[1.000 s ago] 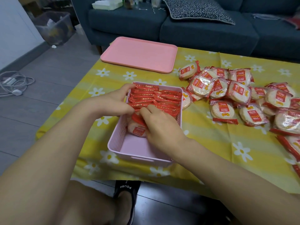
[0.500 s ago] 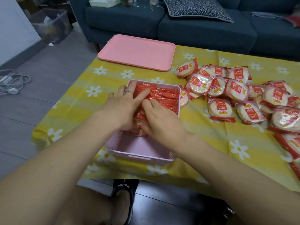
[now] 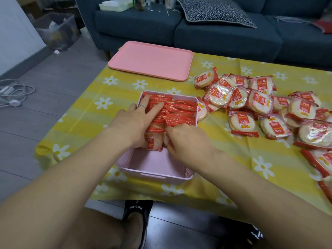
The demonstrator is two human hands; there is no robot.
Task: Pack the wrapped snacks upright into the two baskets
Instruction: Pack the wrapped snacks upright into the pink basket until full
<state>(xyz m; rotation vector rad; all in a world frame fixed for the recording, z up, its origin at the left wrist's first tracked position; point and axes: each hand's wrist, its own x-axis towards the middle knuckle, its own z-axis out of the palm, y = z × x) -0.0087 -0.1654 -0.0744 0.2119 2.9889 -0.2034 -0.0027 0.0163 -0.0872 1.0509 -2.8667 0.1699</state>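
A pink basket (image 3: 154,175) stands on the yellow flowered tablecloth near the front edge. Its far half holds a row of red-wrapped snacks (image 3: 181,112) standing on edge, while its near half is bare. My left hand (image 3: 136,121) lies across the tops of the row with its fingers stretched out, pressing them. My right hand (image 3: 185,139) has curled fingers that pinch the nearest snack (image 3: 154,141), which stands against the row. Several loose snacks (image 3: 251,105) lie in a pile to the right of the basket. Only one basket is in view.
A flat pink tray (image 3: 152,60) lies at the table's far left corner. Behind the table is a dark blue sofa (image 3: 215,36) with a patterned cushion. My feet in black shoes (image 3: 136,211) show under the near edge of the table. Cables lie on the floor at left.
My left hand moved from the basket's left rim onto the tops of the packed snacks. The nearest snack, leaning before, now stands against the row under my right hand.
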